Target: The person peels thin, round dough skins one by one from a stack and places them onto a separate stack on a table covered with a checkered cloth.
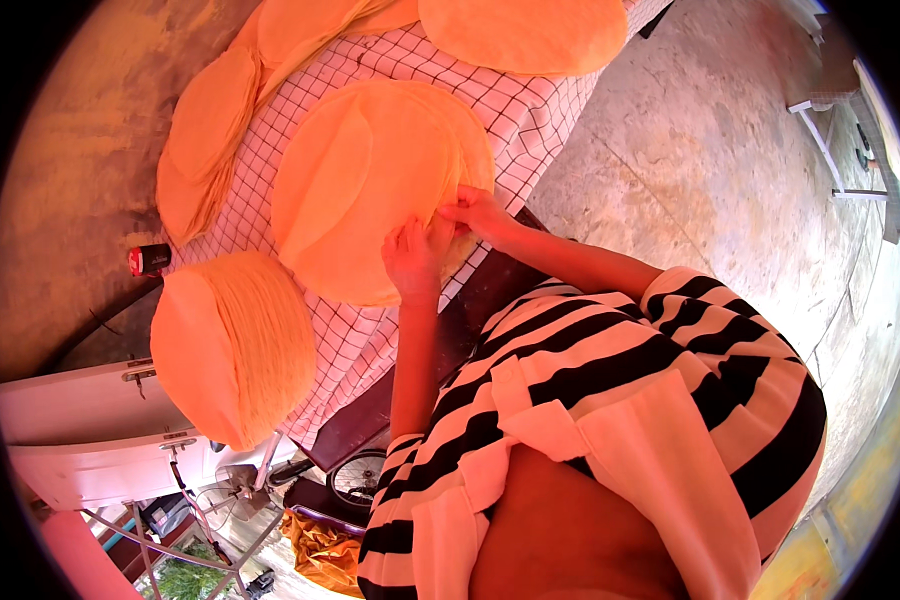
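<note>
A round stack of thin, pale orange sheets (355, 180) lies on a checked cloth (530, 130) in the middle of the head view. My left hand (417, 255) is on the lower right part of this stack, its fingers bent at the sheets' edge. Just up and right of it, my right hand (475, 213) pinches the edge of a thin sheet. A tall stack of similar rounds (235, 345) sits at the lower left. Several more flat piles (205, 150) lie along the far side, another (520, 25) at the top.
A small dark red can (148, 260) is beyond the cloth's left side. White door-like panels (70, 420), a bicycle wheel (355, 478) and crumpled orange fabric (315, 545) are at lower left. Concrete floor (670, 140) spreads to the right, with a metal-legged stand (820, 150) farther off.
</note>
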`<action>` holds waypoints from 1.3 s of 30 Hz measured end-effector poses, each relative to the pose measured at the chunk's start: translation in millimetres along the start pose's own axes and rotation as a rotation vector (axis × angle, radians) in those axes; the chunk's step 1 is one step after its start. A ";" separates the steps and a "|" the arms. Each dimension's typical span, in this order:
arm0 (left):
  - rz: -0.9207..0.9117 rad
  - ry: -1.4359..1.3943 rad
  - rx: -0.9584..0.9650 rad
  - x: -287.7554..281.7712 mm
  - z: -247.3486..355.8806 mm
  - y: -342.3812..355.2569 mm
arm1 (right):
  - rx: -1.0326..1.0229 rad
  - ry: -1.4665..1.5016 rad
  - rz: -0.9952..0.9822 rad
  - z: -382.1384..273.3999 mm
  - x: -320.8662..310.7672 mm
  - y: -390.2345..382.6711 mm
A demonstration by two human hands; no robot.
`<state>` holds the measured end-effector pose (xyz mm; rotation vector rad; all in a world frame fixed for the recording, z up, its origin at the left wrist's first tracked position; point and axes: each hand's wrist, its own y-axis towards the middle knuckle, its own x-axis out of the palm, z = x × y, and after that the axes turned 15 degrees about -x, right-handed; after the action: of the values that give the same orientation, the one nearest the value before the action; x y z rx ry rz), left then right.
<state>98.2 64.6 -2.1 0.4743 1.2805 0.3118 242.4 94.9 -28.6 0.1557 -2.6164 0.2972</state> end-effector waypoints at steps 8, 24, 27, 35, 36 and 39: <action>-0.215 -0.249 -0.560 -116.7 -104.3 182.6 | 0.050 -0.177 0.043 -4.8 -2.2 -2.8; -0.453 0.112 0.019 -36.9 -24.7 29.3 | -0.352 -0.754 0.114 -42.1 -28.1 10.8; -0.318 0.154 0.039 -33.9 -0.7 15.1 | -0.325 -0.776 0.063 -39.9 -29.7 16.5; -0.127 -0.443 -0.795 -88.0 -22.0 72.2 | -0.309 -0.768 0.037 -34.4 -27.7 19.9; -0.090 -0.419 -0.881 -97.4 -16.6 75.2 | -0.322 -0.751 0.037 -32.8 -26.3 19.8; -0.073 -0.257 -0.329 -38.7 -6.0 35.6 | -0.401 -0.730 0.044 -32.6 -20.2 16.6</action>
<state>83.5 77.9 47.0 0.1789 0.9705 0.3794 272.5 119.9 -13.8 0.0744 -3.3311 -0.3441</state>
